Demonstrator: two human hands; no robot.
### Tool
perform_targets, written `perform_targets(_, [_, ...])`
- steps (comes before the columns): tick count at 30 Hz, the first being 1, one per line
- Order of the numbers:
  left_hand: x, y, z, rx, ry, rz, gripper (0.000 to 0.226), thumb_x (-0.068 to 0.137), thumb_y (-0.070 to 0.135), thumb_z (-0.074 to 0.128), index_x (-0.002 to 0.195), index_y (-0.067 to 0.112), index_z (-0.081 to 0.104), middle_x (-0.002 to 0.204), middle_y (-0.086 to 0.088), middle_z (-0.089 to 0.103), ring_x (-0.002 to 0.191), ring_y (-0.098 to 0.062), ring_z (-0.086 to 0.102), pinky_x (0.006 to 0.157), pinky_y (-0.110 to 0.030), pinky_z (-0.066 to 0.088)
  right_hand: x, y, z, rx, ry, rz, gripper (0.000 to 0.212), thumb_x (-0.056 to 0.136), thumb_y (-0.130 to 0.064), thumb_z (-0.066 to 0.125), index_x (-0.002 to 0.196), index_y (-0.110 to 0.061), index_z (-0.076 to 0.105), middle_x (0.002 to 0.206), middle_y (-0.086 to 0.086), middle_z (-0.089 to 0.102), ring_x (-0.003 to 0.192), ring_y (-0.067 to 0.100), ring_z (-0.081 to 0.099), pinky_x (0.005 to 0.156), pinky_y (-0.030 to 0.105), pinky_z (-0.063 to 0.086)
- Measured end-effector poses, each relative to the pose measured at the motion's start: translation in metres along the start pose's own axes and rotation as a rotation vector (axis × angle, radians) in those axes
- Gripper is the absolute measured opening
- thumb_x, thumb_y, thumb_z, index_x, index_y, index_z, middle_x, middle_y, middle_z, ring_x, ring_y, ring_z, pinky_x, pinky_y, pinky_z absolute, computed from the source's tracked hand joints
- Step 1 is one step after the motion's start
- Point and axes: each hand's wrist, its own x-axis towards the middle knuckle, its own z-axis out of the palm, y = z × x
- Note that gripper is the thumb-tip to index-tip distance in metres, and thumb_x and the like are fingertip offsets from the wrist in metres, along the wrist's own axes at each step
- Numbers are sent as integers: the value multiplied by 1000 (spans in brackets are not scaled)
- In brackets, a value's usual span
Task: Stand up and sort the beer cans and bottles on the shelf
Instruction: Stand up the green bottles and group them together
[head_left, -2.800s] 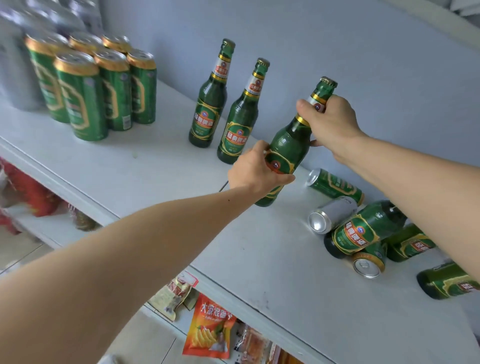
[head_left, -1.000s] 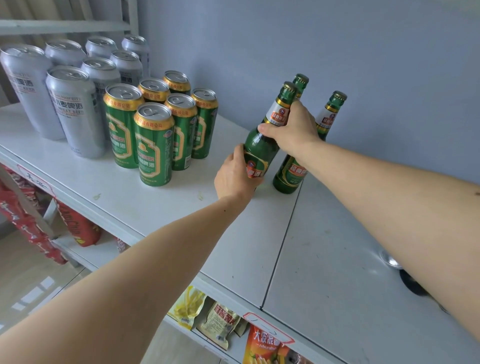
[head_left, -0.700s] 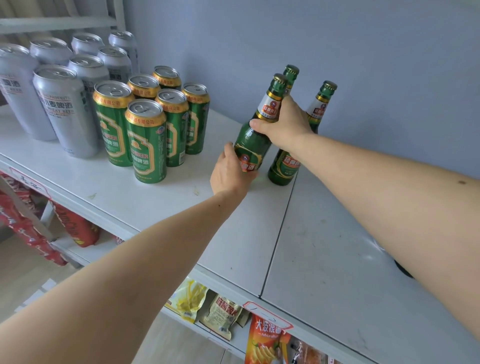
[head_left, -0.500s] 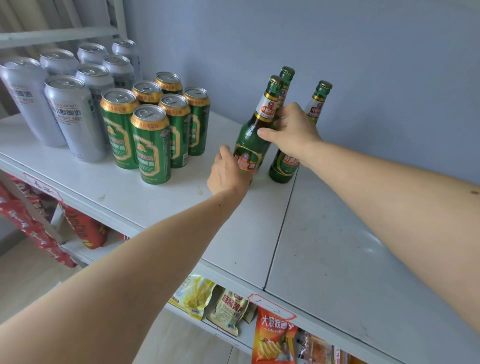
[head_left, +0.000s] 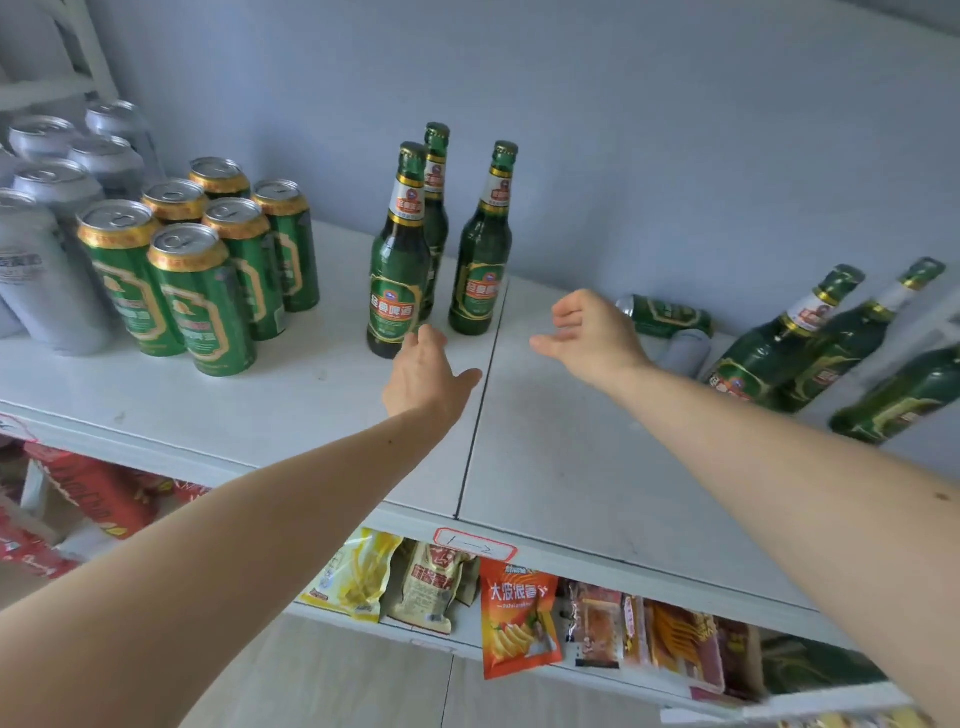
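Both hands hang empty over the white metal shelf (head_left: 571, 467). The left hand (head_left: 423, 376), fingers loose and spread, sits just in front of the nearest of three upright green glass beer bottles (head_left: 400, 260), gripping nothing. The right hand (head_left: 589, 338), palm open with thumb and fingers relaxed, also holds nothing. Left of the bottles stand the green-and-gold beer cans (head_left: 197, 291) and the silver beer cans (head_left: 47, 260), already grouped. The unsorted items lie to the right: a green can on its side (head_left: 667, 316) and a silver can on its side (head_left: 688, 351) just beyond the right hand, then fallen green bottles (head_left: 779, 343), long axes running up and rightward, necks toward the wall. The right hand is clearly nearer; reaching rightward seems the likely next move.
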Motion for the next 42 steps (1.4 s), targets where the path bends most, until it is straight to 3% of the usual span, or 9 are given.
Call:
perform_targets(12, [-57,131,117,-90,-231,293,54,81,40,72,124,19,49,124,2,53,112,-20,54,82,-36,49,-33,128,-138,-113,229,174,42,74,-28,82,107,-13,62,105,5,67,99,21,65,92,39,53])
perform_targets(15, [-61,159,147,-141,-269,331,57,78,38,74,126,20,50,126,1,54,113,-21,54,85,-36,49,-24,151,-170,-182,302,219,46,77,-34,79,112,-11,57,107,4,64,100,20,59,85,31,46])
perform_targets(18, [-58,181,176,-161,-307,347,65,77,40,76,132,20,47,131,1,52,118,-21,52,91,-38,49,-7,168,-193,-189,320,264,62,77,-43,78,120,-10,50,116,6,60,102,19,54,80,30,41])
perform_targets(23, [-48,213,213,-188,-327,385,84,69,43,81,138,22,39,134,0,52,121,-22,50,90,-35,45,29,182,-215,-70,243,283,96,71,-60,75,142,-14,30,140,6,49,126,23,48,99,37,40])
perform_targets(26, [-44,225,226,-246,-313,389,86,64,44,83,135,21,41,124,1,58,115,-21,54,90,-34,47,41,180,-216,-40,213,200,75,76,-54,74,133,-17,45,124,0,60,117,20,55,95,35,43])
perform_targets(28, [-44,228,233,-260,-292,386,80,63,43,84,128,20,44,114,0,62,107,-20,57,87,-36,50,47,180,-214,-23,189,110,40,80,-46,73,110,-21,63,107,-4,67,107,18,62,92,34,47])
perform_targets(30, [-44,229,236,-268,-263,379,76,64,41,84,126,19,46,112,0,63,104,-20,59,86,-36,51,51,180,-212,-8,163,54,16,83,-38,72,90,-25,65,102,0,71,101,19,65,94,43,51])
perform_targets(36, [-47,225,226,-326,-231,331,72,63,38,86,124,21,51,109,4,66,100,-15,60,78,-27,48,50,171,-201,-33,193,5,13,87,-35,66,92,-24,62,104,4,69,99,24,65,90,48,53])
perform_targets(42, [-57,206,192,-308,-244,336,71,60,45,86,121,27,55,105,7,68,96,-15,63,81,-34,55,35,150,-184,-44,264,-13,24,90,-38,60,100,-17,63,99,4,67,96,24,63,86,43,54])
